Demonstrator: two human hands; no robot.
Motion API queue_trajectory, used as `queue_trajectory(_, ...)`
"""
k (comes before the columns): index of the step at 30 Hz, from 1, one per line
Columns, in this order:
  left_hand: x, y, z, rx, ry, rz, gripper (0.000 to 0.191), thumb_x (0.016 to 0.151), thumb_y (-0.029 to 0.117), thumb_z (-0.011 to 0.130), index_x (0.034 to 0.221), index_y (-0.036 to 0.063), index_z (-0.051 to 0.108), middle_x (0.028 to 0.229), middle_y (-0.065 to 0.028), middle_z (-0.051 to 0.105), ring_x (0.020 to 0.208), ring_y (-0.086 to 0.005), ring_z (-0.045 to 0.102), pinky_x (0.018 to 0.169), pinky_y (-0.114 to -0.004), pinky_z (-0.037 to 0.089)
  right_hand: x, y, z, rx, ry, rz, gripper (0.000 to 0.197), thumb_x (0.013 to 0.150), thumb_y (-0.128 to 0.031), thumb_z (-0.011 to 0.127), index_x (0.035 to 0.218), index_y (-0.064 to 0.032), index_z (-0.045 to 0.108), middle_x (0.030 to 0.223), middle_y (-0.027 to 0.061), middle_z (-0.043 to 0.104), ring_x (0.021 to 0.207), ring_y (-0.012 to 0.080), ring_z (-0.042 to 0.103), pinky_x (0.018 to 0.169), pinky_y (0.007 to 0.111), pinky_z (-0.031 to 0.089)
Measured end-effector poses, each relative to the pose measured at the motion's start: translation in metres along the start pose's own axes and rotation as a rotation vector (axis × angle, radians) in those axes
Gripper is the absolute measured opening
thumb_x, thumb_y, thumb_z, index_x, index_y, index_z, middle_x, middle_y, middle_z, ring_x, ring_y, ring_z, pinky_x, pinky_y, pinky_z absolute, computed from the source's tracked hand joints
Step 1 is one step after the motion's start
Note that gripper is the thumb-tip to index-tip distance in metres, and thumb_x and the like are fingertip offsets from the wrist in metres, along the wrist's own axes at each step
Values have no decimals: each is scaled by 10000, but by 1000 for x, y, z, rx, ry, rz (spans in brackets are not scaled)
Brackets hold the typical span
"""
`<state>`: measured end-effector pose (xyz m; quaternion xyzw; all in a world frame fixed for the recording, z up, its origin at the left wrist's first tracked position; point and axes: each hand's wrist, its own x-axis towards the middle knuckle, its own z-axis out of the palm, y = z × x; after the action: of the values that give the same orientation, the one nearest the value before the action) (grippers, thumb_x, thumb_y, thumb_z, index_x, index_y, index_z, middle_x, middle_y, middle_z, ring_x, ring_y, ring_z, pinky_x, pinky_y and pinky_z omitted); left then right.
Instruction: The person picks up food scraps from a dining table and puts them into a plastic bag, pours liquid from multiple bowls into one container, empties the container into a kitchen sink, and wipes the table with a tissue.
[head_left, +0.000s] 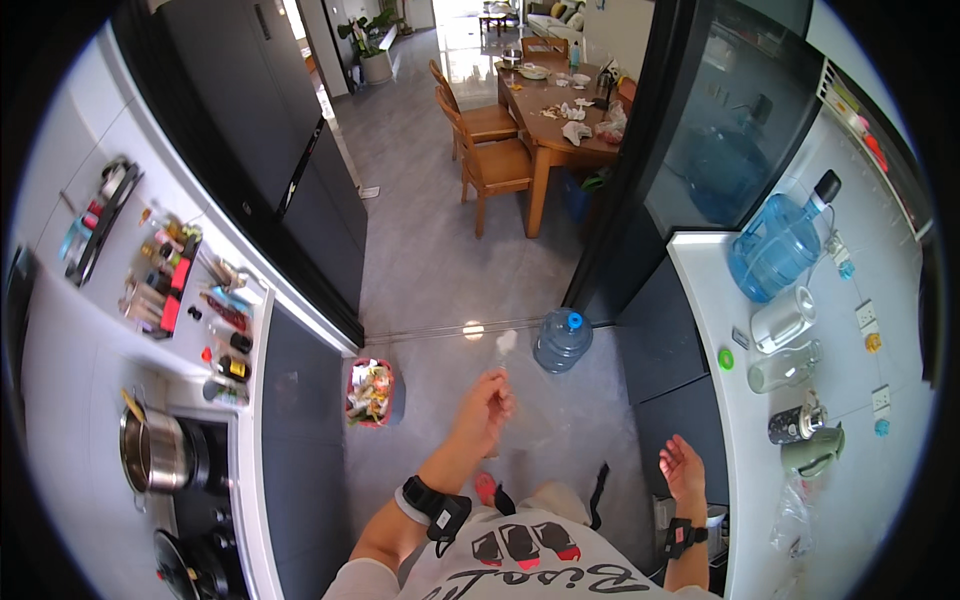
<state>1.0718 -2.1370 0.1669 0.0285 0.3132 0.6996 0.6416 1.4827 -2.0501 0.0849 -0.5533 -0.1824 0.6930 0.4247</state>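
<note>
My left hand (486, 411) is raised over the floor in front of me, its fingers curled together; a faint pale streak shows just beyond the fingertips, and I cannot tell whether it is a held thing or a floor reflection. My right hand (682, 469) hangs beside the right counter with its fingers loosely spread, holding nothing. Both forearms wear black straps with small devices. Beyond my left hand, a large blue plastic water bottle (562, 343) stands upright on the floor. To its left is a red-rimmed bin (391, 397) filled with food scraps.
The right counter (694, 262) bears another water bottle (776, 247) with a pump, a white kettle (784, 319) and a glass jug (784, 366). A steel pot (161, 452) stands on the left stove. Past the doorway are a wooden table (555, 139) and chairs (499, 165).
</note>
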Motion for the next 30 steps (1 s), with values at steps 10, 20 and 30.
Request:
queue_trajectory(10, 189, 186, -27, -89, 119, 168, 90, 931, 120, 483, 1002, 70, 506, 717, -4, 463, 596, -103, 448, 503, -210, 388, 193, -15, 181, -47, -41, 43, 261, 879, -213, 606, 1079, -47, 591, 964, 71, 618, 764, 213, 616, 669, 315, 507)
queue_trajectory(20, 433, 324, -11, -42, 70, 182, 82, 932, 115, 478, 994, 68, 503, 681, -1, 444, 574, -99, 426, 485, -219, 343, 352, -109, 557, -590, -734, -229, 394, 888, -246, 608, 1209, -30, 537, 1056, 58, 611, 913, 143, 587, 794, 267, 481)
queue_trajectory(30, 691, 399, 9, 99, 42, 19, 55, 917, 135, 504, 954, 95, 503, 654, 14, 438, 536, -94, 402, 453, -214, 313, 530, -100, 782, -1020, -503, -818, 259, 817, -187, 679, 1004, -23, 608, 871, 44, 626, 750, 134, 595, 670, 270, 495)
